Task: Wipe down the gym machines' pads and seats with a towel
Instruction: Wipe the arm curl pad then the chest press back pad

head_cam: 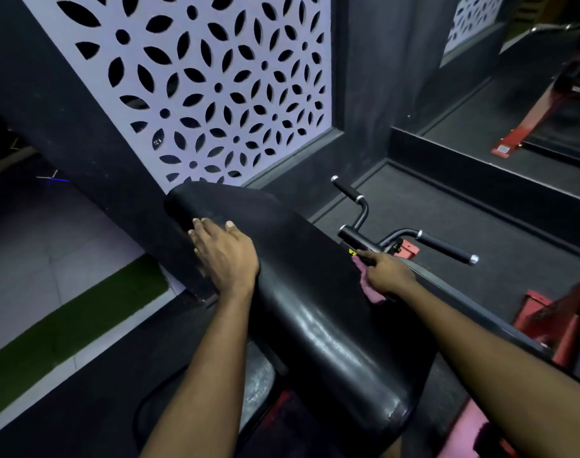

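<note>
On the right edge of the long black pad (315, 302), the right grip (386, 274) has its fingers curled round a bunched pink towel (372, 289). The towel is pressed to the pad's side and a fold hangs just below the grip. Just beyond this grip are a small yellow sticker (352, 251) and the black handles (447, 248) with chrome ends, near the towel but not touching it.

The left grip (224, 256) is well to the left of the right grip. It lies flat on the pad's far upper end, palm down, with its fingers straight and slightly spread at the pad's left edge, holding nothing.

Beyond the left grip stands a white lattice panel (216, 77) with petal cut-outs. Left of and below it, a green turf strip (67, 312) lies on the floor. Right of the right grip, a red frame (546, 315) is partly in view.
</note>
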